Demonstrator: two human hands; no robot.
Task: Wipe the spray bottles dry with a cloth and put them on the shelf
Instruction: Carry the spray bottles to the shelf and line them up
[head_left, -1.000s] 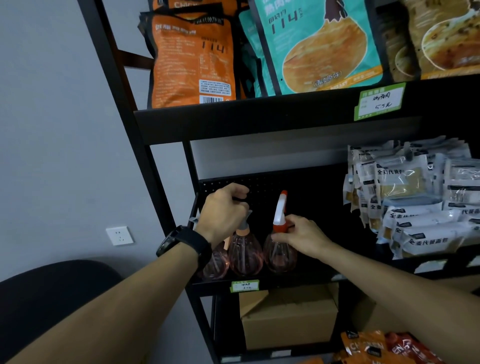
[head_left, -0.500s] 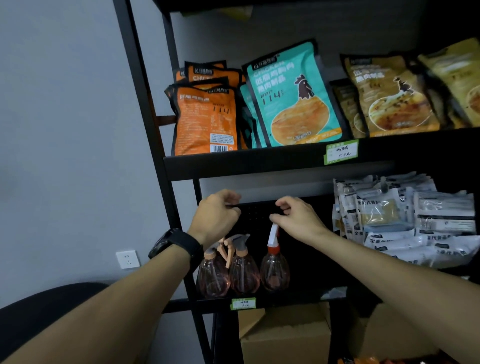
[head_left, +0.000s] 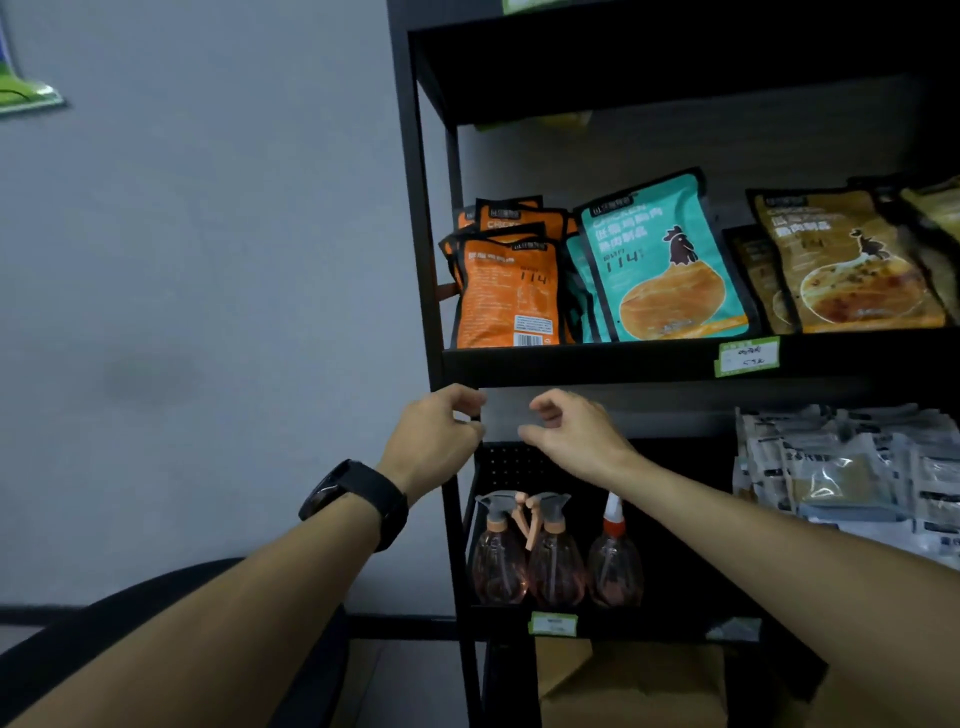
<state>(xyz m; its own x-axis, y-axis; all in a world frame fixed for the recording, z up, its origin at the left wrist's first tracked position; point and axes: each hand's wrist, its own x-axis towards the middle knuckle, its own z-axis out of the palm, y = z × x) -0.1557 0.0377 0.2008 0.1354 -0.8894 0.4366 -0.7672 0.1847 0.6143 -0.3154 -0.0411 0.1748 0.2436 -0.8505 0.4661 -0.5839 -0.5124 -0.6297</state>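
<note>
Three pink spray bottles (head_left: 556, 558) are standing side by side on the black shelf (head_left: 613, 621). Both hands are hovering above them — the left hand (head_left: 434, 436) and right hand (head_left: 574, 434) loosely curled, holding nothing, below the shelf's snack packets (head_left: 660, 265).

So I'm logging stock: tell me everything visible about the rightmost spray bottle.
The rightmost spray bottle has a clear, pink-tinted teardrop body that looks like plastic, an orange collar and a white spray head. It stands upright on the lower shelf, beside two grey-headed bottles. Neither hand touches it.
</note>
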